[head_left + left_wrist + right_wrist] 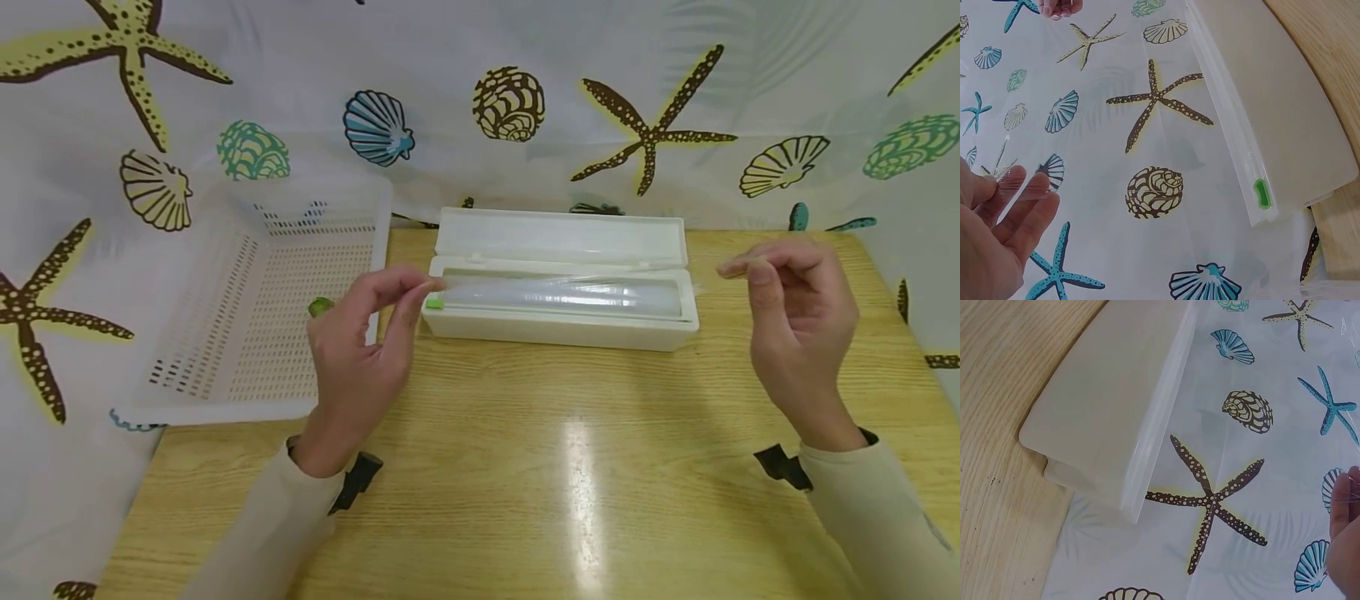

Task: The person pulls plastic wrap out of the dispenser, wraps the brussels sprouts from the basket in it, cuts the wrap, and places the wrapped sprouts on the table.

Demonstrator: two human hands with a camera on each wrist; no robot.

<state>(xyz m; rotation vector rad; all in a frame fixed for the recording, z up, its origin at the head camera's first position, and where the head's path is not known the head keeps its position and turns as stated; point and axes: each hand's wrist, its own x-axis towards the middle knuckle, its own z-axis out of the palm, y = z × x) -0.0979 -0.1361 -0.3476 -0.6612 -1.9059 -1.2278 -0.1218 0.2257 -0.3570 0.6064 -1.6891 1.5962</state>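
Note:
A long white cling film box [562, 327] lies on the table, its lid [562, 235] tipped back. Inside it sits a shiny roll of cling film [570, 297]. My left hand [363, 346], at the box's left end, pinches the film's edge between thumb and fingers; the left wrist view shows clear film [1025, 189] across the fingertips. Beyond the box's right end, my right hand [806, 329] pinches the other side of the film, which stretches thin and see-through between the hands. A green slider [434, 302] marks the box's left front corner.
To the left stands a white plastic basket [225, 411] with slotted sides, partly behind my left hand. A small green item [320, 307] in it is partly hidden. A curtain with shells and starfish [442, 50] hangs behind the wooden table [487, 467].

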